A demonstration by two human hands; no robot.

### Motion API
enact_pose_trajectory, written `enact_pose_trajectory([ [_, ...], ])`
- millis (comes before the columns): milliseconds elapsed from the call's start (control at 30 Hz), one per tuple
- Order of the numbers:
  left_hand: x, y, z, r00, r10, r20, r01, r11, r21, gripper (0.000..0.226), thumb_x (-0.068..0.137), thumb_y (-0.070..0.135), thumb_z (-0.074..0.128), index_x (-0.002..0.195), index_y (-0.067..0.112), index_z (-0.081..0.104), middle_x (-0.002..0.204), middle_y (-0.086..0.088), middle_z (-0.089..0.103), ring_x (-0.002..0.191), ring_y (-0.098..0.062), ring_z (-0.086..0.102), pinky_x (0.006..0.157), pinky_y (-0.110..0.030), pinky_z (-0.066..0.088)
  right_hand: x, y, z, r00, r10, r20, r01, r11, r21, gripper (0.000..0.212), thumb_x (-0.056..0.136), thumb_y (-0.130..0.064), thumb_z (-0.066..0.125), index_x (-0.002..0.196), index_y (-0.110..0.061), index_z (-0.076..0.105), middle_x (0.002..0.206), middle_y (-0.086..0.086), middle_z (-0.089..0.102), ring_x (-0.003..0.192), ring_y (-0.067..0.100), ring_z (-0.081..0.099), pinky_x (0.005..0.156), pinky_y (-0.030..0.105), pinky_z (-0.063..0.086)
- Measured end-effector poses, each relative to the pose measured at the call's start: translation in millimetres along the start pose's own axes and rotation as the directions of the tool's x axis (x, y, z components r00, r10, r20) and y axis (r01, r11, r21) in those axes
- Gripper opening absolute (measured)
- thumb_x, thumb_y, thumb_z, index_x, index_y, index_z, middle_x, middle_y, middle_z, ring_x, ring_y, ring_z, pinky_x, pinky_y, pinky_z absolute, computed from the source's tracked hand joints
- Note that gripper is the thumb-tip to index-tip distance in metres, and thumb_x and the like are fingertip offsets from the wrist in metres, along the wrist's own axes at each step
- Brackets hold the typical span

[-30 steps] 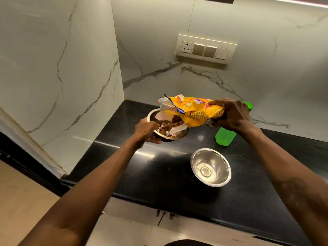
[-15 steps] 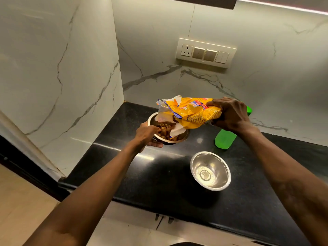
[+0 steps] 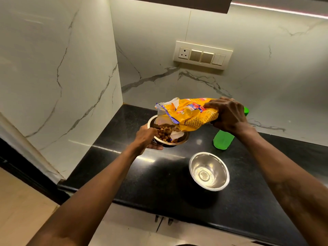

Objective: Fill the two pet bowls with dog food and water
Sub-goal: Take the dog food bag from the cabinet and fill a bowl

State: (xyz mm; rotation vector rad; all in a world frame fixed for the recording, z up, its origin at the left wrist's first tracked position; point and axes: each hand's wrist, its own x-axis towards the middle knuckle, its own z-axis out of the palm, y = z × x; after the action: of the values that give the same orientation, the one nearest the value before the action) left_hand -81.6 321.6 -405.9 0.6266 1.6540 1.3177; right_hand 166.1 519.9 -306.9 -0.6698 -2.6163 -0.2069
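The bowl of kibble, near the back corner of the black tabletop, was gripped at its near-left rim by the fingers of the left hand. Just above it, the dog food bag tilted mouth-down, its rear end clenched in the right hand. A green bottle stood behind that wrist, and a second steel bowl stood nearer.

Right hand tips yellow bag over kibble-filled bowl.
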Motion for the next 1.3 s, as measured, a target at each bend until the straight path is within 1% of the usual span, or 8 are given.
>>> enact_pose_trajectory([
  [267, -1, -1, 2, 1.0, -0.016, 0.0, 0.016, 1.0, -0.015, 0.036, 0.098, 0.004, 0.051, 0.131, 0.018, 0.05, 0.111, -0.021, 0.068, 0.088, -0.041, 0.076, 0.067, -0.046, 0.065, -3, -2, -8, 0.999, -0.031, -0.027, 0.031, 1.0, -0.005, 0.061, 0.061, -0.023, 0.094, 0.119, -0.023, 0.076, 0.117, 0.011, 0.076, 0.102, 0.04, 0.07, 0.087, 0.053, 0.054],
  [433, -1, -3, 5, 1.0, -0.022, 0.012, 0.022, 1.0, -0.017, 0.038, 0.097, 0.003, 0.051, 0.133, 0.015, 0.051, 0.112, -0.022, 0.069, 0.087, -0.041, 0.077, 0.066, -0.045, 0.065, -3, -1, -9, 0.999, -0.035, -0.016, 0.035, 0.999, -0.006, 0.061, 0.061, -0.026, 0.094, 0.119, -0.025, 0.076, 0.117, 0.009, 0.076, 0.102, 0.039, 0.07, 0.087, 0.052, 0.055],
  [767, -1, -5, 5, 1.0, -0.027, 0.014, 0.028, 0.998, -0.048, 0.042, 0.094, -0.001, 0.051, 0.132, 0.014, 0.052, 0.115, -0.022, 0.066, 0.094, -0.042, 0.073, 0.066, -0.045, 0.065, -2, 4, -12, 0.999, -0.016, -0.046, 0.016, 1.0, -0.007, 0.059, 0.059, -0.033, 0.097, 0.115, -0.027, 0.077, 0.112, 0.008, 0.077, 0.095, 0.036, 0.071, 0.079, 0.044, 0.053],
  [900, -2, -5, 4, 0.999, -0.03, 0.018, 0.031, 0.998, -0.048, 0.039, 0.096, 0.0, 0.05, 0.131, 0.015, 0.051, 0.113, -0.02, 0.066, 0.092, -0.04, 0.074, 0.063, -0.042, 0.064, -1, 3, -13, 0.998, -0.037, -0.053, 0.036, 0.999, -0.018, 0.057, 0.061, -0.033, 0.097, 0.114, -0.026, 0.077, 0.112, 0.008, 0.078, 0.095, 0.037, 0.072, 0.079, 0.044, 0.053],
  [1033, -3, -4, 4, 1.0, -0.022, 0.02, 0.023, 0.998, -0.057, 0.04, 0.093, -0.003, 0.049, 0.129, 0.016, 0.05, 0.113, -0.021, 0.066, 0.092, -0.041, 0.073, 0.065, -0.044, 0.065, -2, 3, -14, 0.997, -0.037, -0.064, 0.036, 0.999, -0.01, 0.056, 0.06, -0.031, 0.097, 0.112, -0.025, 0.078, 0.108, 0.01, 0.078, 0.09, 0.037, 0.072, 0.076, 0.044, 0.054],
  [1100, -4, -3, 3, 0.999, -0.022, 0.023, 0.024, 0.998, -0.064, 0.042, 0.093, -0.003, 0.049, 0.13, 0.016, 0.05, 0.114, -0.022, 0.065, 0.093, -0.041, 0.073, 0.064, -0.044, 0.064, -3, 3, -14, 0.996, -0.042, -0.076, 0.042, 0.999, -0.007, 0.051, 0.064, -0.035, 0.093, 0.112, -0.024, 0.078, 0.106, 0.01, 0.078, 0.089, 0.037, 0.072, 0.076, 0.044, 0.055],
  [1167, -4, -4, 3, 0.999, -0.031, 0.026, 0.032, 0.998, -0.062, 0.042, 0.093, -0.003, 0.049, 0.131, 0.015, 0.05, 0.115, -0.022, 0.065, 0.093, -0.041, 0.073, 0.063, -0.043, 0.064, -3, 4, -14, 0.996, -0.036, -0.082, 0.035, 0.999, -0.011, 0.05, 0.065, -0.039, 0.089, 0.112, -0.025, 0.078, 0.107, 0.01, 0.078, 0.09, 0.037, 0.072, 0.077, 0.044, 0.055],
  [1300, -4, -5, 5, 0.998, -0.05, 0.023, 0.052, 0.997, -0.063, 0.042, 0.094, -0.002, 0.049, 0.133, 0.014, 0.051, 0.116, -0.022, 0.066, 0.094, -0.041, 0.073, 0.062, -0.042, 0.064, -1, 6, -18, 0.998, -0.006, -0.057, 0.006, 1.0, -0.013, 0.055, 0.064, -0.039, 0.096, 0.114, -0.029, 0.077, 0.112, 0.009, 0.077, 0.096, 0.037, 0.072, 0.079, 0.046, 0.056],
])
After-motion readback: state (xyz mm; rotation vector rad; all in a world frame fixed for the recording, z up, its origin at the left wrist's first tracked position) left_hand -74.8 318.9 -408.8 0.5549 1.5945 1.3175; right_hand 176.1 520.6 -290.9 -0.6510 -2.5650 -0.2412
